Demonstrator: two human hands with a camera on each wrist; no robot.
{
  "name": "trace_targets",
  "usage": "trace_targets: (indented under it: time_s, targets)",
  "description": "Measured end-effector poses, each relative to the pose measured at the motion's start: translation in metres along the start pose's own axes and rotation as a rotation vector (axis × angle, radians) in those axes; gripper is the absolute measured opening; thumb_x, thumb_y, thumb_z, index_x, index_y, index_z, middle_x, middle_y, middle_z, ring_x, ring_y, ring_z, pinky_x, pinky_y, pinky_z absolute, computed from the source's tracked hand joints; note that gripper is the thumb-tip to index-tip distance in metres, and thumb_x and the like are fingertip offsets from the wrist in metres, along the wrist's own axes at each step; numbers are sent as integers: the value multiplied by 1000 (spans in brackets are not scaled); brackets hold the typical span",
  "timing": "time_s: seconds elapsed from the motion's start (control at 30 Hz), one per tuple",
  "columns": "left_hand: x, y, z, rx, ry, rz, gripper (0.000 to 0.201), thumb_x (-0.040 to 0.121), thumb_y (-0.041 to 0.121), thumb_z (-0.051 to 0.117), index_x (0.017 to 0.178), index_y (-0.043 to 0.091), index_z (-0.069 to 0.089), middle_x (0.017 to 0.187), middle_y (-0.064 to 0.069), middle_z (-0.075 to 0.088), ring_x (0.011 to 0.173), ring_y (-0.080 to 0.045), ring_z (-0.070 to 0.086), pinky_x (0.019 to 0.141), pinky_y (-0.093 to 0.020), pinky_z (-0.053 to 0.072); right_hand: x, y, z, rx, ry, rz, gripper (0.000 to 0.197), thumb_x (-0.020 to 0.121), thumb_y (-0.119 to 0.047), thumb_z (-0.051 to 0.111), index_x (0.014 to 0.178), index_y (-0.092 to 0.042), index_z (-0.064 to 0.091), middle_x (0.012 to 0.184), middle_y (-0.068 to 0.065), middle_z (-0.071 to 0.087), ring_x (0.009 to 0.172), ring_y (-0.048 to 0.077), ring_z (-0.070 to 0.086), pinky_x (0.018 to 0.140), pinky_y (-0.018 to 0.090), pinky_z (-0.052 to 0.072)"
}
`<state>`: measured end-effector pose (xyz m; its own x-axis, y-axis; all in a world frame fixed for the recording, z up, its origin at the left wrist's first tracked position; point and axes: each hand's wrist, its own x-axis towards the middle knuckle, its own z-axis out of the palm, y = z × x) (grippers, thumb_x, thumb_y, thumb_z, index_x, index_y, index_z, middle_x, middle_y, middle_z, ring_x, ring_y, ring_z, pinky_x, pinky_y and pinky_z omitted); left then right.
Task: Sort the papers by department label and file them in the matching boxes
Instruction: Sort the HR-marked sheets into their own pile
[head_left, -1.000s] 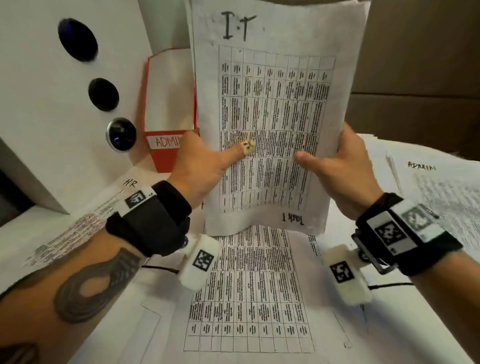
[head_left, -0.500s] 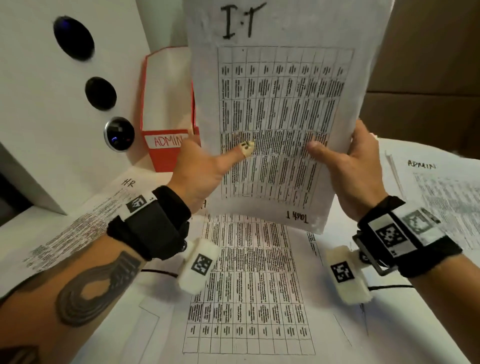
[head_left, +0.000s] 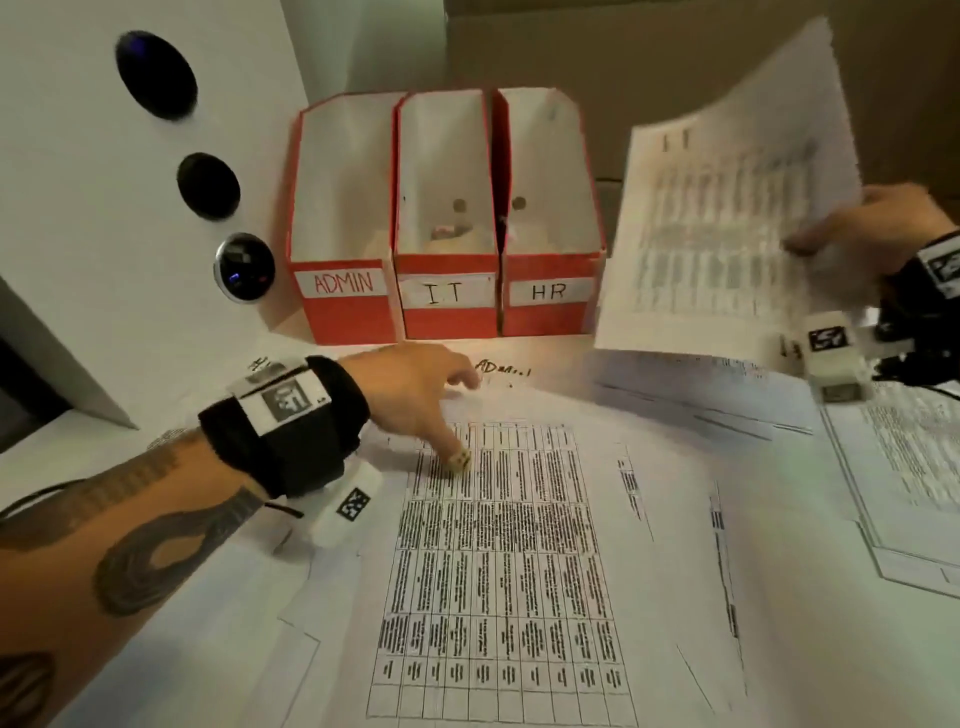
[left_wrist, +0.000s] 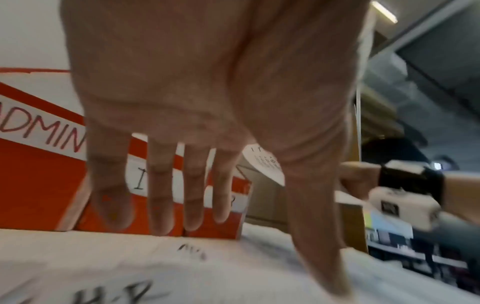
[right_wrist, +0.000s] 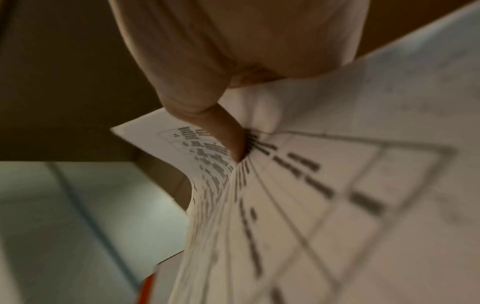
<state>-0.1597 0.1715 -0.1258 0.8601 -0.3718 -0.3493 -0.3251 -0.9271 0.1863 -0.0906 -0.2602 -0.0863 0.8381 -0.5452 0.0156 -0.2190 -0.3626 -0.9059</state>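
Observation:
Three red file boxes stand in a row at the back: ADMIN (head_left: 343, 283), IT (head_left: 449, 293) and HR (head_left: 550, 291). My right hand (head_left: 852, 228) pinches the sheet marked IT (head_left: 722, 228) by its right edge and holds it up to the right of the HR box; in the right wrist view the thumb (right_wrist: 228, 139) presses on that sheet (right_wrist: 324, 185). My left hand (head_left: 415, 384) is empty, its fingers (left_wrist: 161, 195) straight and spread just above a sheet marked ADMIN (head_left: 498, 545) lying on the table. Its thumb points down at that sheet.
More printed sheets overlap on the table, one at the right (head_left: 904, 467) and one marked HR (left_wrist: 116, 292) under my left hand. A white panel with dark round holes (head_left: 156, 75) stands at the left. A brown cardboard wall (head_left: 675, 62) rises behind the boxes.
My left hand let go of the IT sheet and dropped toward the table. My right hand swung the sheet away to the right, which uncovered the three boxes.

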Motion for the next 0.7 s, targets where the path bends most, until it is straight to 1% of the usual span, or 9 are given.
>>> trace_targets:
  time_s: [0.03, 0.13, 0.17, 0.23, 0.37, 0.5, 0.53, 0.63, 0.7]
  targets:
    - [1, -2, 6, 54, -35, -13, 97, 73, 52, 92, 154, 29, 45, 152, 7, 49, 132, -18, 50, 109, -37, 44, 8, 5, 1, -49, -9, 50, 101, 24, -31, 101, 120, -13, 75, 112, 7, 78, 96, 33, 75, 99, 51, 57]
    - [6, -3, 15, 112, -54, -30, 102, 74, 53, 91, 158, 29, 39, 153, 5, 46, 133, -22, 49, 112, -43, 46, 18, 21, 14, -170, -44, 161, 52, 68, -20, 93, 115, -11, 75, 118, 15, 75, 101, 42, 73, 95, 53, 58]
    - [7, -3, 16, 124, -54, -40, 103, 74, 53, 91, 159, 29, 38, 153, 5, 45, 133, -22, 49, 111, -43, 47, 19, 26, 20, -205, -48, 182, 42, 72, -19, 91, 111, -14, 76, 114, 14, 76, 96, 42, 74, 91, 56, 59]
    - [9, -3, 19, 145, -49, -50, 103, 74, 52, 91, 159, 30, 37, 152, 6, 44, 132, -23, 50, 110, -44, 48, 27, 36, 33, -246, -66, 224, 38, 72, -19, 91, 107, -14, 76, 109, 13, 77, 91, 41, 75, 88, 57, 59]
    - [8, -5, 23, 107, -33, -65, 89, 74, 44, 94, 148, 33, 46, 139, 8, 50, 120, -20, 55, 105, -41, 50, 26, 43, 48, -320, -87, 245, 31, 84, -15, 84, 111, -5, 71, 106, 17, 72, 87, 36, 71, 80, 45, 59]
    - [8, -6, 25, 80, -25, -80, 83, 76, 40, 93, 144, 31, 47, 137, 6, 52, 120, -18, 55, 101, -36, 50, 23, 49, 53, -362, -74, 231, 35, 84, -8, 81, 116, -3, 67, 105, 21, 71, 88, 43, 71, 81, 55, 60]
    - [8, -6, 25, 83, -25, -81, 92, 74, 43, 94, 149, 30, 43, 140, 5, 50, 123, -20, 54, 104, -39, 50, 21, 47, 55, -417, -47, 211, 41, 85, -9, 80, 121, -2, 63, 110, 23, 68, 94, 45, 69, 83, 55, 59]
    - [8, -8, 20, 114, -37, -126, 119, 68, 55, 94, 162, 25, 28, 150, 1, 46, 133, -25, 50, 112, -43, 46, 1, 33, 64, -590, 88, -3, 76, 82, -15, 82, 145, -1, 42, 145, 26, 48, 131, 48, 51, 107, 56, 47]
    - [9, -9, 18, 121, -58, -155, 124, 63, 60, 94, 162, 22, 29, 150, -2, 47, 134, -26, 51, 113, -44, 46, -24, 20, 77, -630, -20, -240, 68, 82, -15, 83, 141, -6, 51, 142, 20, 54, 129, 40, 54, 107, 49, 48]
